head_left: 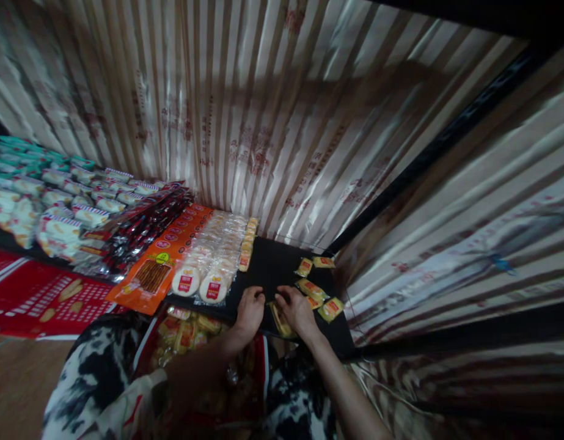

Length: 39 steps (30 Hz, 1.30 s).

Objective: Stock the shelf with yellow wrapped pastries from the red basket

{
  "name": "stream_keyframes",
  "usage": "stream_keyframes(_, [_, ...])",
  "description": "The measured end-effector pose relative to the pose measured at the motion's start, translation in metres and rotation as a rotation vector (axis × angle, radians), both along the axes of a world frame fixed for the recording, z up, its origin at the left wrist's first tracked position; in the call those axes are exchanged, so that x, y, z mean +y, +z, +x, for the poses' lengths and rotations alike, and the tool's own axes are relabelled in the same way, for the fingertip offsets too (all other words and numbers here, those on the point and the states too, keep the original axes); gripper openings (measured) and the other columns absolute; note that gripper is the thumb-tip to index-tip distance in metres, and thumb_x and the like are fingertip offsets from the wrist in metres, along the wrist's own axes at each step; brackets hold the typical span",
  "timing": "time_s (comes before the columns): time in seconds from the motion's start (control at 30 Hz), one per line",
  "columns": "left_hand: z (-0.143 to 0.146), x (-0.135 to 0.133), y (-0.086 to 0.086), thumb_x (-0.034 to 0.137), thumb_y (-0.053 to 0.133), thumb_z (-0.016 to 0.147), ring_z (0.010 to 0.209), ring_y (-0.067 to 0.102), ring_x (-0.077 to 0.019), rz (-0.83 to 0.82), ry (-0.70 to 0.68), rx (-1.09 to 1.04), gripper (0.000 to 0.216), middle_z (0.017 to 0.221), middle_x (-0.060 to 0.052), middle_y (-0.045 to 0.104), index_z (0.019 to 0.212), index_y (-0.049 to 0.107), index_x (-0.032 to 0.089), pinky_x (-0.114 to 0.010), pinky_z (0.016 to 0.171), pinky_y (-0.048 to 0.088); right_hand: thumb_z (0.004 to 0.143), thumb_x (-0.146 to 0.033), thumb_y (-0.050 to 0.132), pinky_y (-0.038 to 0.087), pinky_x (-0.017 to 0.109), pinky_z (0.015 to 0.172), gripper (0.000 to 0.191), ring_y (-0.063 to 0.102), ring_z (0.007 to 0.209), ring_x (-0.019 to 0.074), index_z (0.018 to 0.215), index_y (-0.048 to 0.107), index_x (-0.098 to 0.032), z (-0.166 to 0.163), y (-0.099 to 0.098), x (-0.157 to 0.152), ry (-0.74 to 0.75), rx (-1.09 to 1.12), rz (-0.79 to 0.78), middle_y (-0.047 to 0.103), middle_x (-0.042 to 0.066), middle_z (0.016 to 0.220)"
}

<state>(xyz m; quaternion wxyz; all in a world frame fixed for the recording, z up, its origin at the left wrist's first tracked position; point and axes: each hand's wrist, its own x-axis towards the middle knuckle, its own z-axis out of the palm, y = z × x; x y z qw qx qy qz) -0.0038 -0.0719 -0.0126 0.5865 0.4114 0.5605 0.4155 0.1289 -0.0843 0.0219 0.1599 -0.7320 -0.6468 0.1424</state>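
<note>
Both hands rest on a black shelf [272, 266]. My left hand [250, 311] lies knuckles up with its fingers curled down onto the shelf edge; whether it holds anything is hidden. My right hand [296, 308] presses its fingers on small yellow snack packets [280, 319] at the shelf's front. More yellow packets [311, 288] lie loose just right of my right hand. A row of yellow packets [246, 244] runs back along the shelf beside round white wrapped cakes [214, 286].
An orange snack pack [159, 269] and dark red packs [139, 235] lie left of the cakes, with white and green packets [57, 201] further left. A bag of yellow packets [185, 333] sits by my left arm. Striped curtain [263, 122] walls the back and right.
</note>
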Motion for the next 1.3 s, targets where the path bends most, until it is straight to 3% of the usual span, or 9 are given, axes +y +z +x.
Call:
stream_keyframes(0.2, [0.002,-0.022,-0.010,0.010,0.049,0.073,0.100,0.057,-0.0176,-0.022,-0.160,0.247,0.027,0.105,-0.008,0.062,0.095,0.062,0.018,-0.025,0.085,0.045,0.082,-0.035,0.047,0.041,0.029,0.088,0.043,0.052,0.108,0.0236,0.121,0.051,-0.016,-0.005,-0.001,-0.047,0.001,-0.249,-0.089,0.059,0.011,0.114])
stream_keyframes(0.37, [-0.004,-0.032,-0.007,0.010,0.047,0.074,0.098,0.058,-0.0160,-0.022,-0.253,0.350,0.032,0.109,-0.008,0.061,0.102,0.061,0.016,-0.024,0.086,0.042,0.074,-0.019,0.052,0.039,0.030,0.092,0.050,0.050,0.108,0.0238,0.125,0.048,-0.014,-0.018,-0.009,-0.058,0.070,-0.243,-0.050,0.058,0.012,0.113])
stream_keyframes(0.5, [-0.015,-0.035,0.002,0.008,0.046,0.072,0.106,0.054,-0.0185,0.053,-0.247,0.420,0.042,0.114,-0.010,0.059,0.112,0.057,0.014,-0.026,0.093,0.039,0.073,-0.016,0.049,0.041,0.026,0.089,0.045,0.055,0.101,0.0198,0.117,0.055,-0.013,-0.020,-0.012,-0.054,0.065,-0.034,-0.053,0.059,0.012,0.106])
stream_keyframes(0.63, [-0.025,-0.037,0.009,0.002,0.044,0.068,0.113,0.050,-0.0170,0.151,-0.228,0.340,0.053,0.122,-0.009,0.055,0.118,0.054,0.016,-0.024,0.098,0.035,0.070,-0.026,0.055,0.044,0.028,0.082,0.042,0.059,0.089,0.0177,0.110,0.060,-0.016,-0.018,-0.006,-0.046,0.079,0.372,-0.147,0.063,0.006,0.097])
stream_keyframes(0.77, [-0.029,-0.037,0.011,0.005,0.045,0.072,0.094,0.058,-0.0142,0.102,-0.195,0.135,0.042,0.106,-0.006,0.062,0.110,0.059,0.018,-0.023,0.084,0.046,0.067,-0.042,0.061,0.046,0.027,0.070,0.053,0.060,0.080,0.0171,0.112,0.057,-0.015,-0.019,0.008,-0.040,-0.012,0.744,-0.173,0.065,0.004,0.087])
stream_keyframes(0.93, [-0.029,-0.035,0.014,0.009,0.047,0.076,0.061,0.056,-0.0080,-0.073,-0.092,-0.077,0.032,0.079,0.000,0.062,0.107,0.054,0.017,-0.016,0.053,0.044,0.068,-0.049,0.062,0.046,0.025,0.064,0.048,0.060,0.088,0.0179,0.106,0.057,-0.020,-0.024,0.013,-0.036,-0.096,0.955,-0.112,0.065,0.005,0.096])
stream_keyframes(1.07, [-0.031,-0.033,0.022,0.013,0.047,0.081,0.052,0.054,-0.0045,-0.098,-0.026,-0.163,0.020,0.078,0.000,0.060,0.101,0.052,0.014,-0.014,0.047,0.041,0.062,-0.042,0.071,0.044,0.022,0.062,0.048,0.062,0.079,0.0138,0.103,0.055,-0.022,-0.031,0.001,-0.031,-0.140,1.130,-0.066,0.066,0.002,0.094])
stream_keyframes(1.3, [-0.028,-0.026,0.019,0.019,0.047,0.084,0.052,0.055,-0.0045,-0.126,0.003,-0.161,0.021,0.082,-0.003,0.062,0.104,0.052,0.013,-0.014,0.049,0.044,0.059,-0.044,0.069,0.041,0.022,0.057,0.038,0.061,0.071,0.0145,0.085,0.060,-0.018,-0.045,-0.011,-0.016,-0.197,1.092,-0.014,0.067,0.002,0.079])
